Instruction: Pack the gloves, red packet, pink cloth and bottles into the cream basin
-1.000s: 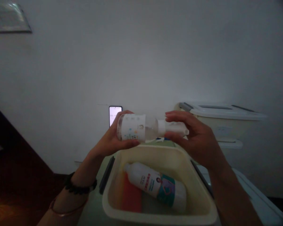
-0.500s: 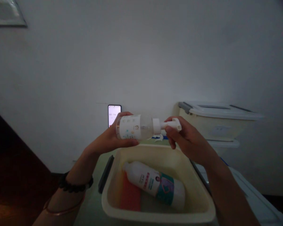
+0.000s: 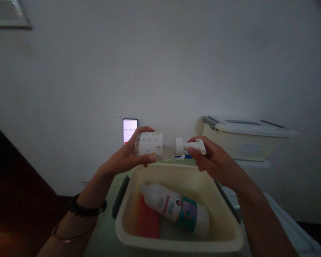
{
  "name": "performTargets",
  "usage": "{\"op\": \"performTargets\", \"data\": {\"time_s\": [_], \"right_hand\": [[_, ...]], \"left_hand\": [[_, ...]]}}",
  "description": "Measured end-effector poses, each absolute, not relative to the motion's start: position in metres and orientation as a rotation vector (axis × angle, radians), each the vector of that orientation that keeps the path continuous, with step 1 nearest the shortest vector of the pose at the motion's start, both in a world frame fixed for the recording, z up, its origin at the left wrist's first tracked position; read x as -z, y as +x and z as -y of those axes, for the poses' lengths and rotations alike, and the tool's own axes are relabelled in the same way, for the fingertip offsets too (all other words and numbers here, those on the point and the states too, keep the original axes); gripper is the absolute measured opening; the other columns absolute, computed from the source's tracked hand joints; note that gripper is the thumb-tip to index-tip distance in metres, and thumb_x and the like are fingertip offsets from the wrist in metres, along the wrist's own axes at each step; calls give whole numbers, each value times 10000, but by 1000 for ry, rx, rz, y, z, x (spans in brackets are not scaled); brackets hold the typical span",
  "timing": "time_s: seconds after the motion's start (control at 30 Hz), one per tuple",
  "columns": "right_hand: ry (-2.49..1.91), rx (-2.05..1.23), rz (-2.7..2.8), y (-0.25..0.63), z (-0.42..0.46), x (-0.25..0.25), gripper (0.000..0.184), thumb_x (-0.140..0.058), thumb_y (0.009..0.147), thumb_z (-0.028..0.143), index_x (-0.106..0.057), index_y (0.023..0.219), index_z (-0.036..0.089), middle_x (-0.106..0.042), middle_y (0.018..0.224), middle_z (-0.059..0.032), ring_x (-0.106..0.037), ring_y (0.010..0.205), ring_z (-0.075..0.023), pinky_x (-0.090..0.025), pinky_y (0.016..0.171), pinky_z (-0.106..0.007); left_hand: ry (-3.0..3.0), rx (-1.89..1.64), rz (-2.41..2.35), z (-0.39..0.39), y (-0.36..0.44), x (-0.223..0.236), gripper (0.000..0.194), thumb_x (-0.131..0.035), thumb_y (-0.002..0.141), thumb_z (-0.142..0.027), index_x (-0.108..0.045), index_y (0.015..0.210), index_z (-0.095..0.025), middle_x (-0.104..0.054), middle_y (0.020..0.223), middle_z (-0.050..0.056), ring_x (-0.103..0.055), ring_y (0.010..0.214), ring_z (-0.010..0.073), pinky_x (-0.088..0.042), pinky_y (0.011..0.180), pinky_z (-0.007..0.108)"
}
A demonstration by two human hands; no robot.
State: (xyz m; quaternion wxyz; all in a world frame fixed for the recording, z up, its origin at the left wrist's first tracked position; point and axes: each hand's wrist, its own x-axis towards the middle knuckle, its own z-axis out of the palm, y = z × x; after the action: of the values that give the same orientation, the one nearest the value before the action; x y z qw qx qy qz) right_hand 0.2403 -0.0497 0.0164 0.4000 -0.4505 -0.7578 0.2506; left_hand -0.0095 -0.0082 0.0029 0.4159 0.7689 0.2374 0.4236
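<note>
A clear pump bottle with a white label lies sideways in the air between my hands. Round its body and base end, my left hand is closed. My right hand grips the white pump head at the other end, thumb in front. The pump's collar is on the bottle's neck. Below, a cream plastic bin holds a large white bottle with a teal and purple label, lying tilted. Under that bottle's neck is a flat red-orange item, partly hidden.
A phone showing a timer stands against the wall behind my left hand. Lidded storage boxes are stacked at the right. The bin rests on a green surface. A small white object lies behind the bin.
The pump bottle has shifted slightly right and turned about its length, so its label faces differently. My left thumb has moved up onto the label. Both hands keep their hold.
</note>
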Motion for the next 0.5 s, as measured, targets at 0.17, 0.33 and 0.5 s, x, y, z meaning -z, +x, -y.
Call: {"op": "performTargets", "data": {"time_s": [0.17,0.33,0.5], "right_hand": [[-1160,-555,1976,240,52,-17,263,-463,872,463,-462,896,202,-414,581,60,-406,503,-95,-329,445,-213],[-1091,-401,2053,240,54,-21,161,-543,845,349,-509,914,207,-548,720,16,-499,588,-97,-393,522,-205],[-1043,-343,2104,237,56,-21,342,-656,756,382,-483,999,216,-593,831,-3,-563,633,-117,-436,541,-212]], "left_hand": [[1892,-1088,-611,12,-9,-6,599,-741,684,-230,-348,1136,-238,-494,823,-19,-532,622,87,-501,469,154],[1876,-1067,-611,13,-11,-9,602,-754,662,-240,-375,1129,-233,-498,827,-21,-540,621,87,-494,465,152],[1868,-1017,-602,16,-11,-11,609,-758,658,-241,-384,1138,-229,-506,841,-17,-550,628,88,-503,471,156]]}}
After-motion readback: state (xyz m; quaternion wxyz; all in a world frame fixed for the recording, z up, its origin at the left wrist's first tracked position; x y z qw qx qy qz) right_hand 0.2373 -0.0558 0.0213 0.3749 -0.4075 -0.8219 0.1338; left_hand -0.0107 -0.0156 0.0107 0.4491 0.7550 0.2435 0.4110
